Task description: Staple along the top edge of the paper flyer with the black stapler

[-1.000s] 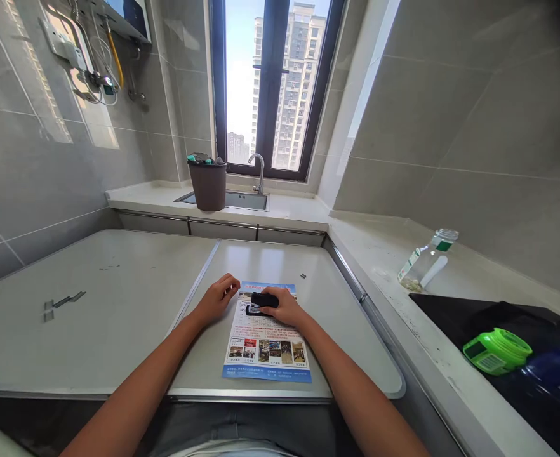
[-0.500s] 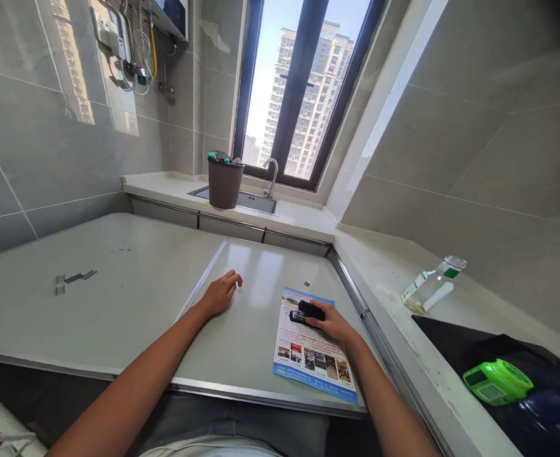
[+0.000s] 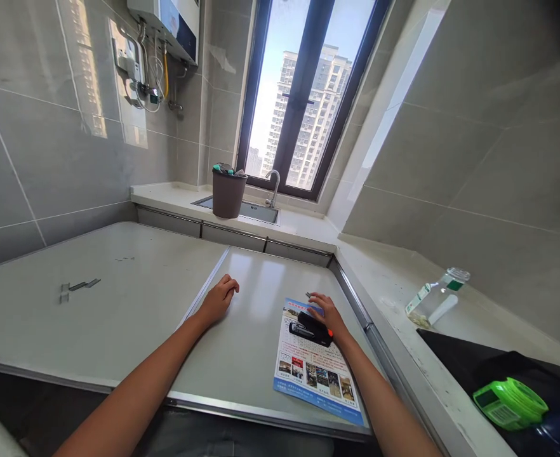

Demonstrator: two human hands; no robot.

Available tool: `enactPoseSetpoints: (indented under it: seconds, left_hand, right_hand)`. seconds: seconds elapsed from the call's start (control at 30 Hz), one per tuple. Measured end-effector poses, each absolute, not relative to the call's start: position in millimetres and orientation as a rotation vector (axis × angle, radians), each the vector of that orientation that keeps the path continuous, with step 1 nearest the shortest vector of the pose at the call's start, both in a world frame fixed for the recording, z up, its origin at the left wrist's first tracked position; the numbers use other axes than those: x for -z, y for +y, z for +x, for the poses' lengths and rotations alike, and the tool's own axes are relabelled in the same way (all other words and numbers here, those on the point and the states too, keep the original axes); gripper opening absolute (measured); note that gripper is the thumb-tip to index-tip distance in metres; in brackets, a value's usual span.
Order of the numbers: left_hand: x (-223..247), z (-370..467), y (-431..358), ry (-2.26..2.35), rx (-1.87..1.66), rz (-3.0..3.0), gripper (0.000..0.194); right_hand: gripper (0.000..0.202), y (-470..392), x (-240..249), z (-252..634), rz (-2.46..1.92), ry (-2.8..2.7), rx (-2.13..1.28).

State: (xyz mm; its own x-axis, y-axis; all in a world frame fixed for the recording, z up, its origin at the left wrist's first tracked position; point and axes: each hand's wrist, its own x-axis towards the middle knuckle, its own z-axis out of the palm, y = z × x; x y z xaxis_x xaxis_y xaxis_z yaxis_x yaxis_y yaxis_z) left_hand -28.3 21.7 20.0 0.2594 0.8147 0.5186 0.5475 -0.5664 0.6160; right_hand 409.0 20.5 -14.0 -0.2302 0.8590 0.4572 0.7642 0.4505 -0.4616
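Note:
My right hand (image 3: 326, 312) reaches past a black stapler (image 3: 311, 329), fingers stretched forward and apart. Its fingertips are at a small strip of staples (image 3: 308, 294) by the top edge of a printed flyer (image 3: 287, 355); whether they touch the strip I cannot tell. On the flyer the stapler lies on its side, its orange-red end beside my right wrist. My left hand (image 3: 219, 298) rests on the white tabletop (image 3: 242, 355), loosely curled and open, with nothing seen in it.
Several staple strips (image 3: 84, 285) lie on the left panel. A brown bin (image 3: 228, 193) stands by the sink (image 3: 261, 211) below the window. On the right ledge are a glass bottle (image 3: 437, 298) and a green-labelled container (image 3: 511, 404). A metal rail edges the table.
My right hand has let go of the stapler and moved forward to the staple strip. The stapler now lies on the flyer. My left hand has stayed in place; the view has tilted slightly up.

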Motion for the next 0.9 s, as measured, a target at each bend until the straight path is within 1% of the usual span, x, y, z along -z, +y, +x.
enactPoseSetpoints:
  seconds: [0.17,0.33,0.43,0.57,0.7,0.8,0.9]
  left_hand:
    - [-17,-29,24,1.255,-1.201,2.224,0.023]
    - [-19,-28,25,1.264,-1.239,2.203,0.025]
    - [-20,-28,25,1.269,-1.294,2.157,0.025]
    - [-20,-29,26,1.299,-1.374,2.068,0.025]
    - [-23,-32,28,1.346,-1.478,1.973,0.023]
    - [-29,-39,28,1.382,-1.589,1.901,0.022]
    - [-33,-50,28,1.442,-1.697,1.805,0.024]
  right_hand:
    - [0.050,37,29,414,-1.445,-2.070,-0.217]
    - [0.046,48,31,408,-1.506,-2.142,-0.250]
    - [0.046,53,28,389,-1.509,-2.179,-0.247]
    - [0.049,65,27,336,-1.523,-2.208,-0.252]
    - [0.053,76,26,254,-1.514,-2.255,-0.287]
    - [0.052,80,23,193,-1.469,-2.298,-0.318]
    - [0.051,80,18,154,-1.439,-2.316,-0.338]
